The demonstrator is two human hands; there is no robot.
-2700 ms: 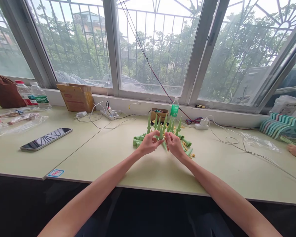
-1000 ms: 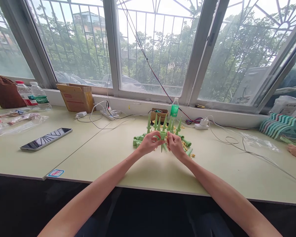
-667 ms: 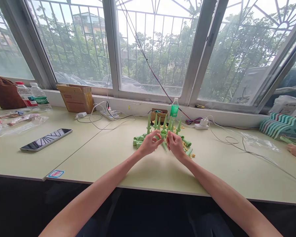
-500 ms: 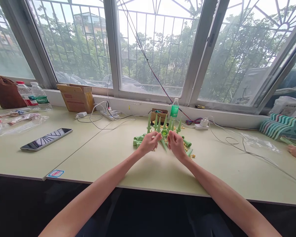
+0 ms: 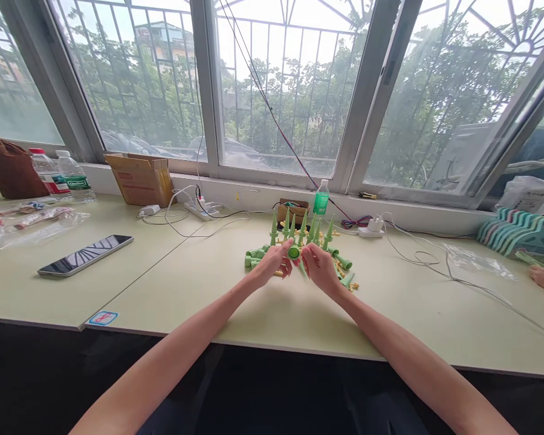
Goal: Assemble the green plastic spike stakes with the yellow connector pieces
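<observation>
Left hand (image 5: 271, 263): grip pinches small green plastic cone spike (image 5: 294, 252).
Right hand (image 5: 320, 270): grip closed on same spike.
Surface (image 5: 236, 296): pale green.

Cones (image 5: 299, 232) standing mid-surface (image 5: 199, 284) near back edge, bottle (image 5: 320, 197) behind them, phone (image 5: 85, 254) left, cardboard box (image 5: 140, 178) back left.

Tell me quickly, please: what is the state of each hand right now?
Left hand: closed, fingers pinch the green plastic cone-shaped spike.
Right hand: closed, fingers on the same spike.
</observation>
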